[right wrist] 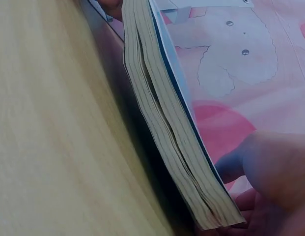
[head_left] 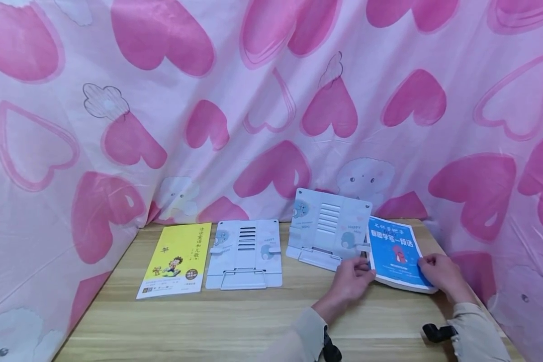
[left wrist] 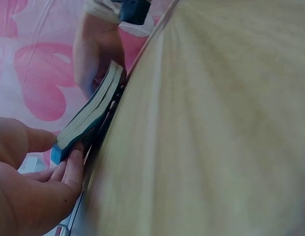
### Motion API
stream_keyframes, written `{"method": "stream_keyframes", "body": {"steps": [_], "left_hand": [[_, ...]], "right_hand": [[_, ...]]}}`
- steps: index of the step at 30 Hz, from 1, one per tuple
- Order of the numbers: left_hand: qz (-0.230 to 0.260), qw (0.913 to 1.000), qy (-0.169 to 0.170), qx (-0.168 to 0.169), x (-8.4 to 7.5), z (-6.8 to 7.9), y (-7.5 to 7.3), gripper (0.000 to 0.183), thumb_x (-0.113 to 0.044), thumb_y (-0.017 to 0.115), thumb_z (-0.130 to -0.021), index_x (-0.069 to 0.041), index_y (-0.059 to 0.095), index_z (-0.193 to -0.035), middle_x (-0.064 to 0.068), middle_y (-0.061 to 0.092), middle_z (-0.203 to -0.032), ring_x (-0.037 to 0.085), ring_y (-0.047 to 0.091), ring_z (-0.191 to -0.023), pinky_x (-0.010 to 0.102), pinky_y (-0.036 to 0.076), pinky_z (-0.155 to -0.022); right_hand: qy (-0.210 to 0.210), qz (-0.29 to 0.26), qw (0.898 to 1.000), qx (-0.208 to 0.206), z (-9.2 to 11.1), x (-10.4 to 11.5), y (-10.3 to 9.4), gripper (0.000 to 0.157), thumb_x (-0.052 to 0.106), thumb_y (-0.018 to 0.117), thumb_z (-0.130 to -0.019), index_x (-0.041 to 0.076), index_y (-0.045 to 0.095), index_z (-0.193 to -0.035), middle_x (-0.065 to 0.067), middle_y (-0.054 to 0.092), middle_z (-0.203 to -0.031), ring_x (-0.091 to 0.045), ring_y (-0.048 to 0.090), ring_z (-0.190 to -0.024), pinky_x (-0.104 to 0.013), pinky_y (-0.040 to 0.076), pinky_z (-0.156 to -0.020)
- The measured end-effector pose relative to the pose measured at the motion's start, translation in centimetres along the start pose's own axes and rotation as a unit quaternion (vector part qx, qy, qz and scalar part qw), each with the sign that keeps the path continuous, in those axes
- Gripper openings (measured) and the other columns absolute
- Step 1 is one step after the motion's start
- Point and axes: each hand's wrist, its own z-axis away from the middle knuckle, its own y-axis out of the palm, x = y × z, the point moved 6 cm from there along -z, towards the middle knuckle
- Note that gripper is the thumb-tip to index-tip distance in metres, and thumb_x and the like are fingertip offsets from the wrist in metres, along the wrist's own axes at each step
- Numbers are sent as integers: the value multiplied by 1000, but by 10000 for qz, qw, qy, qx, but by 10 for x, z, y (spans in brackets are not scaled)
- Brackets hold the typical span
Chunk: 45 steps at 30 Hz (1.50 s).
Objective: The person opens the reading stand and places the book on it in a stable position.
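A thick blue book (head_left: 394,251) with a white-bordered cover is held between both hands at the right end of the table. My left hand (head_left: 352,281) pinches its left lower edge, thumb on the cover and fingers beneath, as the left wrist view shows. On the opposite edge my right hand (head_left: 443,275) grips the book, its thumb on the cover side. The page block (right wrist: 162,113) faces the right wrist camera, slightly gapped in the middle and tilted over the tabletop. Just left of the book stands a light blue metal bookstand (head_left: 317,236), leaning back, its right clip overlapped by the book's edge.
A second light blue bookstand (head_left: 261,259) sits at the middle of the wooden table (head_left: 199,327). Beside it on the left lies a yellow book (head_left: 181,251). A pink heart-patterned curtain (head_left: 271,100) hangs behind the table and along both sides.
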Motion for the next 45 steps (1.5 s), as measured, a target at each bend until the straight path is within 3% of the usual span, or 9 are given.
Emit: {"method": "stream_keyframes", "body": {"steps": [8,17,26,33,40,45], "left_hand": [[-11,9998,111,160,-4,-1,-3,33,-12,80,-96,-20,76,-128,-9,75,-110,8,74,-103,25,63,-91],[-307,9970,505,502,-17,3,-1,34,-15,79,-99,-26,75,-132,-16,72,-114,-1,69,-101,19,61,-92],[-565,9924,867,670,-25,6,-11,40,-15,77,-101,-31,64,-135,-16,66,-122,-1,66,-99,16,59,-84],[-759,9894,1071,621,-34,5,-27,54,-9,75,-101,-40,54,-140,-15,63,-131,-1,64,-101,18,61,-85],[-838,9867,1323,438,-39,3,-47,61,-12,74,-103,-48,49,-146,-14,62,-139,2,67,-104,22,64,-87],[-639,9865,1470,330,-41,-2,-62,64,-12,73,-104,-51,48,-148,-12,64,-137,3,69,-104,23,63,-89]], "right_hand": [[56,1,9995,321,3,2,2,71,36,45,-113,-22,33,-151,-45,47,-140,-52,51,-118,-62,55,-100],[-167,-70,9989,425,2,-2,-1,79,46,37,-115,-23,29,-152,-45,48,-138,-52,52,-117,-62,56,-98],[-860,-423,9949,-300,6,11,-8,78,57,39,-113,-10,42,-154,-34,59,-128,-41,58,-108,-34,54,-78],[-1596,-612,9806,-965,14,27,-9,67,53,48,-113,-2,53,-151,-31,62,-134,-38,59,-110,-18,46,-74],[-1944,-1180,9657,-1251,25,51,-2,67,49,51,-113,5,42,-163,-29,53,-150,-39,55,-122,-2,42,-76],[-2052,-1431,9575,-1432,37,68,-1,70,49,53,-112,14,34,-170,-24,52,-154,-20,55,-120,1,42,-81]]}}
